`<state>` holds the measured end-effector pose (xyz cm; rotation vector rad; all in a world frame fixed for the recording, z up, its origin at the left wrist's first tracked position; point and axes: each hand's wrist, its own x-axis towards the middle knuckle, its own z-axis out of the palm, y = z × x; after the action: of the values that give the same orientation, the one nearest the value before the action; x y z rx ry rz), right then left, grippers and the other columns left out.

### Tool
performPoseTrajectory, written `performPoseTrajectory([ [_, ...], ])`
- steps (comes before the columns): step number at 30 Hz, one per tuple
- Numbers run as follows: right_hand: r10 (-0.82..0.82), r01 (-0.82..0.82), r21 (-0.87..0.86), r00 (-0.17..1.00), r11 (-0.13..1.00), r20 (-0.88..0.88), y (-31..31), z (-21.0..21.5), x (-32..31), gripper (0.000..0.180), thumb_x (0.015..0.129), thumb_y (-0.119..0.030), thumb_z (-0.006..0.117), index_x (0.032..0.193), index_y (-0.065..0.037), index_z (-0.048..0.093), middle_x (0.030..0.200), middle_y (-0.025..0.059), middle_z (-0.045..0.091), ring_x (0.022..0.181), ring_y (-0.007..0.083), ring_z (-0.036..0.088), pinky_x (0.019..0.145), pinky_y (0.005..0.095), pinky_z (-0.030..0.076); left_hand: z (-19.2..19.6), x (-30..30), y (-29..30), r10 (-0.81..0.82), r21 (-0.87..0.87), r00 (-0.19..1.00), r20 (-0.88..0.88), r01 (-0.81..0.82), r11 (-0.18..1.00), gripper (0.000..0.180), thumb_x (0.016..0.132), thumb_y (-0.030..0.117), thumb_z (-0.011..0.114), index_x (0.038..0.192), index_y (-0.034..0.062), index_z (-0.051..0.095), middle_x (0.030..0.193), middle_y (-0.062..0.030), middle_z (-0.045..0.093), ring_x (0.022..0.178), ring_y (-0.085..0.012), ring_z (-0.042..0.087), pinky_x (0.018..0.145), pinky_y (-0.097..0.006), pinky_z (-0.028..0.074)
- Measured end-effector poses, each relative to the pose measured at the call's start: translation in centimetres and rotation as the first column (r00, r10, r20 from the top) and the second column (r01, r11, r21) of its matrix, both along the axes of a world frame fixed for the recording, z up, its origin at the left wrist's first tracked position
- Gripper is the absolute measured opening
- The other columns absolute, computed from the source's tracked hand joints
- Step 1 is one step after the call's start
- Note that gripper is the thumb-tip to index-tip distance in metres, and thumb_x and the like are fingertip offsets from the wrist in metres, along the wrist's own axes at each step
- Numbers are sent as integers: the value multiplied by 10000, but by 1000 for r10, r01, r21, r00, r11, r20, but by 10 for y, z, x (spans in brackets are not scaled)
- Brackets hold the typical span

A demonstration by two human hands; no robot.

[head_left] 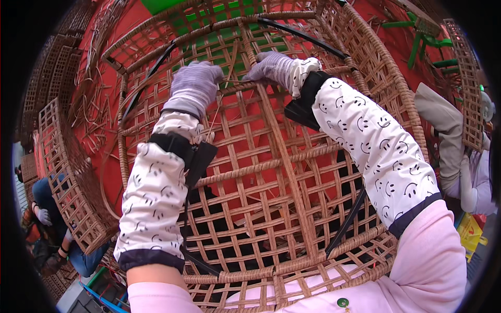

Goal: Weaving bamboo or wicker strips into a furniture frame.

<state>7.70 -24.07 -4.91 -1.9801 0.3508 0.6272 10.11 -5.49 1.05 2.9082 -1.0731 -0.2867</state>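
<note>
Brown wicker frame (299,208) spans under and around both hands, lattice looks mostly woven, loose strand (213,124) beside left hand (196,83) likely left to tuck; left's fingers curled, right hand (271,69) bent at crossbar (237,87), can't tell either's grip.

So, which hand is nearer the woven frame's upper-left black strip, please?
Left: the left hand lies to the right of the black strip; the right hand is farther right.
</note>
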Motion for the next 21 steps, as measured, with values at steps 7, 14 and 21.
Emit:
performPoseTrajectory([
  [7,-97,73,319,993,945,61,2,-2,-9,551,517,-307,753,915,2,530,800,109,565,708,199,543,590,318,435,-14,20,-27,281,376,881,-380,-131,917,153,702,145,567,849,157,607,892,-52,585,827,-231,557,716,-311,448],
  [14,80,-80,34,997,996,-10,16,38,-4,449,561,-307,708,871,-23,551,767,99,570,694,197,549,629,328,443,-30,-48,-15,250,-523,857,-450,-480,705,178,767,224,541,856,78,589,721,-82,590,656,-192,585,587,-292,465],
  [21,577,-437,-571,813,695,81,8,54,1,476,684,-417,561,881,15,532,800,174,565,781,277,547,691,344,415,-31,-87,-40,50,-220,258,-965,-897,384,294,712,287,603,742,-4,575,605,-80,562,477,-151,539,436,-277,449],
])
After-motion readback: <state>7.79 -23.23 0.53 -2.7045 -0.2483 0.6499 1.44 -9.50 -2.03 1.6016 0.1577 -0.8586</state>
